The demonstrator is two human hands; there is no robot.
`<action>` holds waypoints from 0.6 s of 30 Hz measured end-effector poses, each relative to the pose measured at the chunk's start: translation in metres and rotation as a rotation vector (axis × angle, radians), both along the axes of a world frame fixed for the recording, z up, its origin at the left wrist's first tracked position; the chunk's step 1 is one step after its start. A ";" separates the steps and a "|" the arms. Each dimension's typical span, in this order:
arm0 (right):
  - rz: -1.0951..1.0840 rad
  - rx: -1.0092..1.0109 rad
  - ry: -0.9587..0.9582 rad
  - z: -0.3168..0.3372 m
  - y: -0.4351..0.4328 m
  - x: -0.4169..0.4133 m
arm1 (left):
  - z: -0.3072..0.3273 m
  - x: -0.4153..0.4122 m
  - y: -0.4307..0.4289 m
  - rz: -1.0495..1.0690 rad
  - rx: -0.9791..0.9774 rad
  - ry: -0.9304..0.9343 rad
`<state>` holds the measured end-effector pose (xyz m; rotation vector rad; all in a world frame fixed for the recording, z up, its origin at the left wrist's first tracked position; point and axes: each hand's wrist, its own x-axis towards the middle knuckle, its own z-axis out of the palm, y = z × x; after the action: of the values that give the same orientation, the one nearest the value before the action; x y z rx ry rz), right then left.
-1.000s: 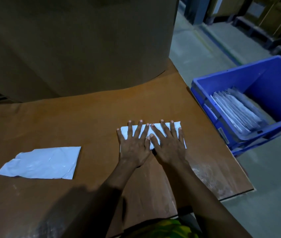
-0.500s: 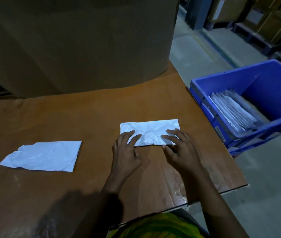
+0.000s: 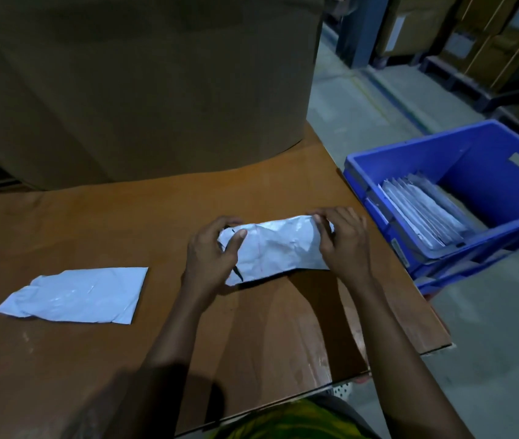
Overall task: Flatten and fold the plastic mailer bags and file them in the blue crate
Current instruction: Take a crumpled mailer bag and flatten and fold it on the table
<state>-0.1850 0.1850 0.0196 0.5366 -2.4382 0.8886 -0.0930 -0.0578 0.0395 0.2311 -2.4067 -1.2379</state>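
Observation:
A folded white plastic mailer bag (image 3: 278, 247) is lifted off the brown table (image 3: 125, 223), tilted up toward me. My left hand (image 3: 212, 253) grips its left end, thumb on the front. My right hand (image 3: 343, 242) grips its right end, fingers curled over the top edge. A second white mailer bag (image 3: 77, 294) lies flat and unfolded on the table to the left. The blue crate (image 3: 461, 160) stands on the floor right of the table, with several folded bags (image 3: 423, 210) filed upright along its near side.
A large brown cardboard drum or roll (image 3: 137, 83) rises at the back of the table. The table's right edge runs close to the crate. Pallets and stacked boxes (image 3: 489, 42) line the grey floor at the far right.
Both hands stopped pressing the folded bag flat, slid back to its near edge, then took hold of its two ends and raised it off the table.

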 end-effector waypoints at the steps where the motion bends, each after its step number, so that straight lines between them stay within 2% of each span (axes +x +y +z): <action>1: 0.015 0.049 -0.086 0.002 0.000 -0.010 | -0.003 -0.007 -0.003 -0.013 0.057 -0.084; 3: 0.021 0.187 -0.268 -0.006 0.000 -0.023 | -0.023 -0.020 -0.011 -0.028 0.097 -0.238; 5: 0.024 0.271 -0.369 -0.022 -0.002 -0.025 | -0.044 -0.028 -0.015 -0.016 -0.098 -0.292; 7: 0.067 0.280 -0.361 -0.039 -0.008 -0.017 | -0.063 -0.032 -0.005 -0.021 -0.350 -0.248; 11: 0.152 0.393 -0.364 -0.068 -0.029 0.011 | -0.084 -0.024 0.038 -0.090 -0.687 -0.219; 18: 0.052 0.507 -0.234 -0.087 -0.028 0.030 | -0.108 -0.010 0.051 -0.081 -0.788 -0.213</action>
<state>-0.1554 0.1567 -0.0674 0.7053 -2.8893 0.3553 -0.1033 -0.0067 -0.0686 0.0218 -2.8956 -0.2234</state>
